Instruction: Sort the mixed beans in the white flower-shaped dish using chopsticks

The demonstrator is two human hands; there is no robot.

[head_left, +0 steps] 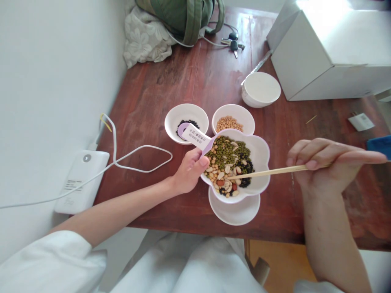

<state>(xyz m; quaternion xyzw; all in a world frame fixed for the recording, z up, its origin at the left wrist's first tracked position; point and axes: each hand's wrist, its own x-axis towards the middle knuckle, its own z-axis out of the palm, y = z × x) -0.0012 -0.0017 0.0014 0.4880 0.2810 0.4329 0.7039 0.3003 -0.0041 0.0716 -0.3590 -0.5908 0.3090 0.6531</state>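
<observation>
Here we are at a reddish-brown wooden table point(281, 126) against a plain white wall point(55, 81), light glaring off its far end. We see the left hand point(191, 171) closed around the lilac handle of a white flower-shaped bowl point(261, 146), near the table's front edge, with green, black and tan beans and peanuts in it. Over on our right, the right hand point(326, 162) is clamped on slim pale wooden chopsticks point(281, 170), so close together we cannot count them, tips among the peanuts. The hands are well apart.

Just beyond sit a round white bowl of black beans point(171, 122) and a round white bowl of tan beans point(229, 110). Left, by the wall, we spot a white rectangular power bank point(82, 179) and its looping white cable point(143, 147). At the back: a green fabric bag point(171, 16), a pale floral cloth point(143, 38), dark-headed metal keys point(233, 44) and, far right, a big white box point(305, 57).
</observation>
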